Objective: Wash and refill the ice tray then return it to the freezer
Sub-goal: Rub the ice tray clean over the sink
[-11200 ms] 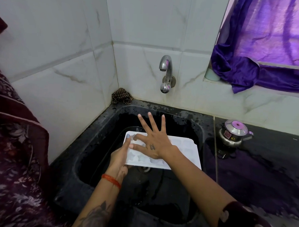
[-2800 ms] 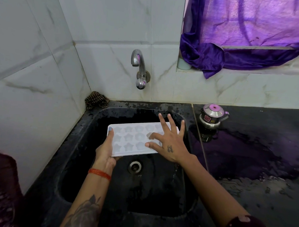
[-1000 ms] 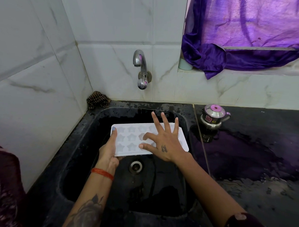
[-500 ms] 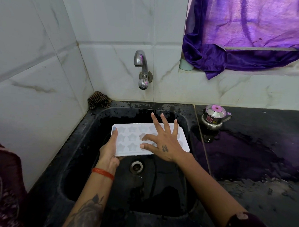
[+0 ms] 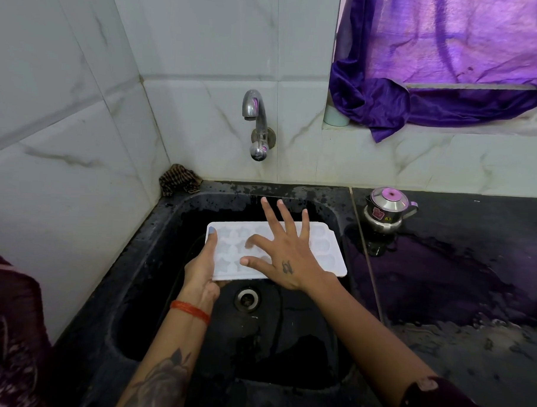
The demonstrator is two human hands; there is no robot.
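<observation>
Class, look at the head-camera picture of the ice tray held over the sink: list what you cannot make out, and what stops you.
- Ice tray, head view: the middle moulds are covered by the right hand.
- Left hand: its fingers under the tray are hidden by the tray.
- Tap: no stream shows; whether it drips is too small to tell.
- Pale cup on the ledge: partly hidden by the purple curtain.

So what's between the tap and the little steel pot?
In the head view, only white marble wall tile and the wet black counter lie between the tap and the steel pot.
</observation>
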